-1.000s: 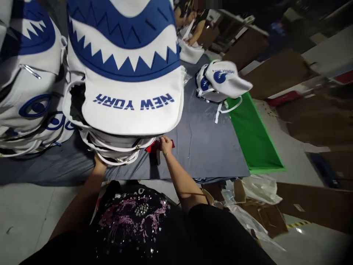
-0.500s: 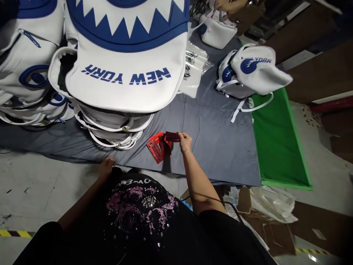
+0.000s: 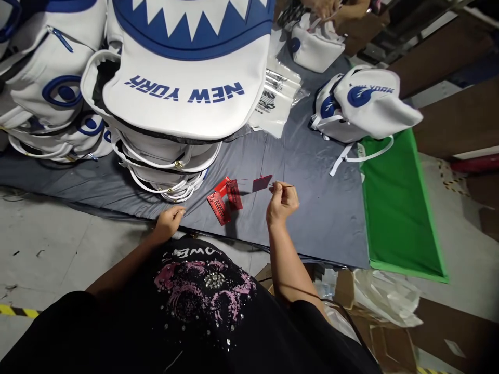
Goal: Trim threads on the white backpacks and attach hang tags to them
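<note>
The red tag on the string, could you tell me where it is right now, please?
In the head view, the red tag hangs just left of the right hand, whose grip pinches its string, above the grey sheet and right of the pile of red tags.

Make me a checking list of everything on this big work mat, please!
Surface: grey mat with a green sheet beside it, both on a pale floor.
Job's things: red tags lying in a small pile on the mat; one red tag lifted off it by a thin string.
Clutter: stacked white and blue bags marked NEW YORK, a single bag farther right, plastic sleeves.
Grips: right hand pinches the string; left hand rests at the mat's near edge, holding nothing visible.
Cables: nothing seen.
Surroundings: flattened cardboard and plastic wrap on the floor; another person's hands at a bag at the far end.
</note>
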Available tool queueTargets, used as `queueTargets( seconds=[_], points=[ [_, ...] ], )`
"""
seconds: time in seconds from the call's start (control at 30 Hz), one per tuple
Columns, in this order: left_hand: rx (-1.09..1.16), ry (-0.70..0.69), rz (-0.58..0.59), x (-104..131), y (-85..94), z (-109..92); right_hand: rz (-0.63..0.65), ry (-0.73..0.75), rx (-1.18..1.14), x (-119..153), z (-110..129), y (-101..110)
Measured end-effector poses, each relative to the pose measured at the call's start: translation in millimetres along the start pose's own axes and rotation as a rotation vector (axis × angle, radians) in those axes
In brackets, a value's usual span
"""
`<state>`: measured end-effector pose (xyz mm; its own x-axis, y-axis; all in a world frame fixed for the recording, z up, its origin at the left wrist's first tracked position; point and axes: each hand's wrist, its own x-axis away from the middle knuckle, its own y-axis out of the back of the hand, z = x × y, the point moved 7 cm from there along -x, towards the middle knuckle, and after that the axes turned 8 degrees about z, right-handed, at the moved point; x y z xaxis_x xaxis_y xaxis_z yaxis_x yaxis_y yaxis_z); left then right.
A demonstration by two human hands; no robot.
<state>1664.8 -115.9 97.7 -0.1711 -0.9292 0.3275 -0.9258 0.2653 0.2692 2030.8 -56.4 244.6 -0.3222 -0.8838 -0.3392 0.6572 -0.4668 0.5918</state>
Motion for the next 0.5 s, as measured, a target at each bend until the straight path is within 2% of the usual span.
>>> queueTargets(
  seconds=[0.03,0.1,0.17,0.23,0.3,0.37,0.43,0.5],
  points=[
    [-0.015,-0.054,-0.008,2,-1.2,-15,0.014,0.066,0.020,11,20,-2],
    [-0.059,-0.218,-0.027,9,-3.2,-51,0.132,0.206,0.004,38,58,-21],
    [-0.094,-0.370,-0.010,17,-7.7,-83,0.334,0.323,-0.091,67,90,-55],
    [-0.105,-0.394,0.041,23,-12.1,-96,0.491,0.387,-0.194,94,114,-87],
    [-0.118,-0.311,0.067,26,-10.4,-91,0.565,0.407,-0.255,112,130,-112],
    [-0.129,-0.216,0.038,30,2.0,-75,0.614,0.411,-0.279,123,142,-134],
    [-0.126,-0.162,-0.011,35,24.5,-55,0.679,0.401,-0.290,130,148,-157],
    [-0.120,-0.136,-0.058,39,56.5,-34,0.776,0.323,-0.275,136,147,-182]
  ],
)
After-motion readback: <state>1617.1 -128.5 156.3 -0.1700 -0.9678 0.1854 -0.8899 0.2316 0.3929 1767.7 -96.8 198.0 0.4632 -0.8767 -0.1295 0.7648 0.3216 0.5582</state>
